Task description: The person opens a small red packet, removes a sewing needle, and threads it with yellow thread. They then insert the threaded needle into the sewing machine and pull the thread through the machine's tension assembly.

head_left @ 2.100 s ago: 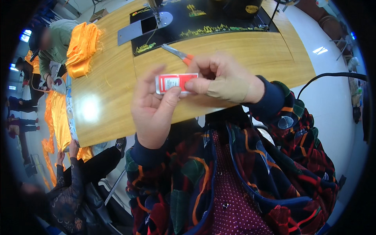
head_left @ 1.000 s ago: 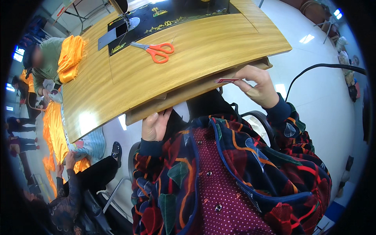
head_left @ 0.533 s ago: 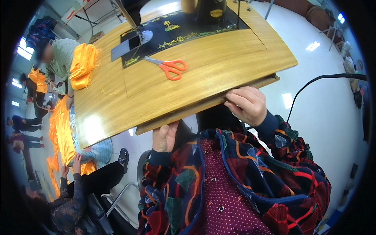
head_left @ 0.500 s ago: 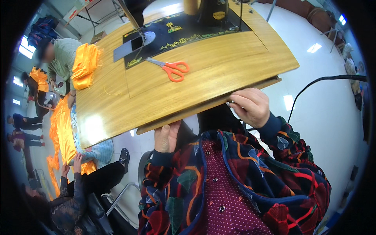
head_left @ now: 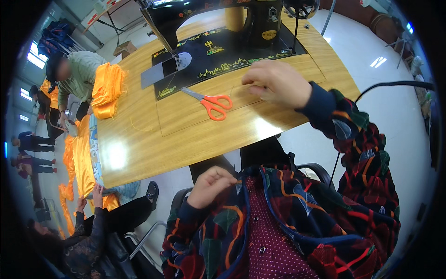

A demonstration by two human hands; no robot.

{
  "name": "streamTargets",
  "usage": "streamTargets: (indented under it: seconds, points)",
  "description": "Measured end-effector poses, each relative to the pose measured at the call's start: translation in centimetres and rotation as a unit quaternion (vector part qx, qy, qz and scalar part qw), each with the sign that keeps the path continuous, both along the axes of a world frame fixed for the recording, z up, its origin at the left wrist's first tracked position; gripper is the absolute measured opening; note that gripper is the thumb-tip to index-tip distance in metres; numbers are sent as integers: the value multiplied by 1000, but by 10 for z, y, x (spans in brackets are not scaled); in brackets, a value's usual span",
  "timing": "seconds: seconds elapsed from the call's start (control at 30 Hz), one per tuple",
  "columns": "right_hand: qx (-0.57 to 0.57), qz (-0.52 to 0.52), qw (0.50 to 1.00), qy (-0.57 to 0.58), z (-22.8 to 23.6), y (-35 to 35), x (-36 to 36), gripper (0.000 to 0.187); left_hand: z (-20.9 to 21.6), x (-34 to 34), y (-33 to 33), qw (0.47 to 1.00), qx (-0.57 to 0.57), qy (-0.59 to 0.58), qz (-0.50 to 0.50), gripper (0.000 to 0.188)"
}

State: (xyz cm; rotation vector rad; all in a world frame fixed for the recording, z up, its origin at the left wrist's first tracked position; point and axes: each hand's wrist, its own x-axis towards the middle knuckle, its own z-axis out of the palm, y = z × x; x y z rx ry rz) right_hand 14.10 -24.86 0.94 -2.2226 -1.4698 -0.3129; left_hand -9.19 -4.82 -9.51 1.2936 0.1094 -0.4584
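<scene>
My right hand [head_left: 275,83] hovers over the wooden table [head_left: 186,139], just right of the orange-handled scissors [head_left: 211,102]. Its fingertips are pinched together on what looks like a thin thread [head_left: 237,87] running left from them. My left hand [head_left: 211,184] is below the table's front edge, against my chest. Its fingers are curled shut at the edge of my patterned jacket [head_left: 297,223], and I see nothing in it. A black sewing machine [head_left: 218,23] stands at the back of the table, on its dark bed plate [head_left: 223,56].
A pile of orange cloth [head_left: 107,88] lies at the table's left end, beside a person in a green top [head_left: 76,69]. Another person's hand [head_left: 97,190] touches orange fabric at lower left. A black cable [head_left: 395,84] runs at the right. Other people stand far left.
My right hand has come up from the table's front edge and now sits over the tabletop by the scissors. My left hand has dropped to my chest. The small red-and-white packet is gone.
</scene>
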Motion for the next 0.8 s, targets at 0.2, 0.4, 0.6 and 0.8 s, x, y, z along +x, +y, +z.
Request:
streamTargets:
  seconds: [0.2,0.4,0.6,0.8]
  points:
    - [-93,-2,979,180,-2,30,28,14,72,14,13,999,12,-18,-41,16]
    - [-110,17,992,63,-8,34,24,12,116,55,22,992,81,-39,-91,14]
    - [-110,26,993,-40,-17,34,22,8,115,119,22,982,134,-130,19,10]
    - [-9,19,990,143,-5,29,20,12,99,156,18,946,246,-205,47,14]
